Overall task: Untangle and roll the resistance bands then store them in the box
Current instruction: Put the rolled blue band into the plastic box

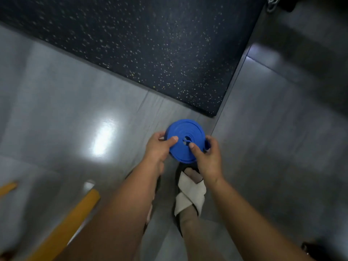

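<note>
Left hand (159,147) and right hand (210,159) were held out in front, low over the grey floor (56,113), near the corner of a big dark speckled mat (150,44). A long yellow strip (75,213) was seen on the floor at the left. It may have been another band, but that could not be told. A white-strapped sandal (190,194) was seen just under the hands. Between the hands a blue resistance band (180,129) was gripped up in the air, wound into a flat round roll. The rolling step looked nearly done. Next, the roll would need to be kept tight and carried to the box, which was not seen. Both sides of the roll were pinched, with the left thumb (174,138) laid on top and the right thumb (192,146) pressed beside the small hole in the middle.
</note>
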### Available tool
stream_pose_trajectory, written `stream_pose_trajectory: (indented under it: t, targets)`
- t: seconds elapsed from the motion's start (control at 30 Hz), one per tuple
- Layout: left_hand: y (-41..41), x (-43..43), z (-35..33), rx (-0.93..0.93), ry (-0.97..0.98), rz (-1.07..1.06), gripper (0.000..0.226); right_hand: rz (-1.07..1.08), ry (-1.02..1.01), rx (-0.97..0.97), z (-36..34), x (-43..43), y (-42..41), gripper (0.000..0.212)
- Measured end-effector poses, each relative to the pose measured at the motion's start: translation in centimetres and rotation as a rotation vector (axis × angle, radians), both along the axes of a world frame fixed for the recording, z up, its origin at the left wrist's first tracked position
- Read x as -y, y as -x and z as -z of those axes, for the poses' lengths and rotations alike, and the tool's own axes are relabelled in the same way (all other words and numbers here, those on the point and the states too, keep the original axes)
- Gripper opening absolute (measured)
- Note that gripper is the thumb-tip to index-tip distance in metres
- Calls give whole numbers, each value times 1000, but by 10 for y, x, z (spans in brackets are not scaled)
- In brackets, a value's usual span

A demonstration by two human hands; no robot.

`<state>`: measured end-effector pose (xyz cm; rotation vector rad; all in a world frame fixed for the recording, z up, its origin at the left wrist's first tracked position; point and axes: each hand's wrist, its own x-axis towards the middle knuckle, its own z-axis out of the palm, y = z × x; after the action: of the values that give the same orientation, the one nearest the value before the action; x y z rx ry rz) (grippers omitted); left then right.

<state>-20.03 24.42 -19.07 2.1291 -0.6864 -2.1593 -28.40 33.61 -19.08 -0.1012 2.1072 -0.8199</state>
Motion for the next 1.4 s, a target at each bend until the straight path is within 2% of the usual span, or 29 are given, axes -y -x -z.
stream_pose_trajectory:
  t: [0.17, 0.3, 0.37, 0.47, 0.5, 0.6, 0.73, 0.93, 1.03, 1.07, 1.23, 1.3, 1.37, 1.4]
  targets:
    - [-58, -5, -110, -86, -56, -94, 21, 44, 86, 100, -105, -2, -46, 40]
    - [-102, -4, -206, -134, -26, -155, 20, 3, 201, 282, -211, 6, -73, 47]
    - [-117, 0, -259, -153, -19, -113, 22, -40, 233, 266, -261, 7, -83, 49]
    - [-125, 9, -346, -156, 44, -56, 47, -59, 263, 208, -339, 12, -90, 52]
    - [-126, 12, -373, -166, 77, -29, 48, -43, 276, 198, -364, 12, -91, 53]
    - [-126, 14, -447, -230, 134, 35, 24, 9, 332, 155, -438, 4, -94, 53]
    - [-122, -2, -517, -293, 134, 132, 16, 73, 388, 102, -511, -27, -94, 53]
    - [-106, -63, -571, -322, 100, 324, 12, 253, 434, 44, -570, -111, -104, 57]
    - [-98, -115, -585, -338, 68, 443, 13, 364, 448, 21, -578, -177, -114, 83]
    - [-95, -136, -588, -341, 66, 488, 13, 404, 456, 7, -580, -202, -117, 85]
    - [-82, -273, -609, -362, 50, 739, 12, 617, 520, -69, -604, -345, -136, 62]
    - [-82, -334, -616, -383, 74, 749, 14, 701, 530, -118, -610, -407, -144, 61]
    - [-77, -392, -625, -516, 88, 697, 19, 782, 522, -146, -619, -465, -153, 59]
    - [-73, -419, -626, -549, 125, 736, 24, 818, 512, -168, -624, -494, -155, 56]
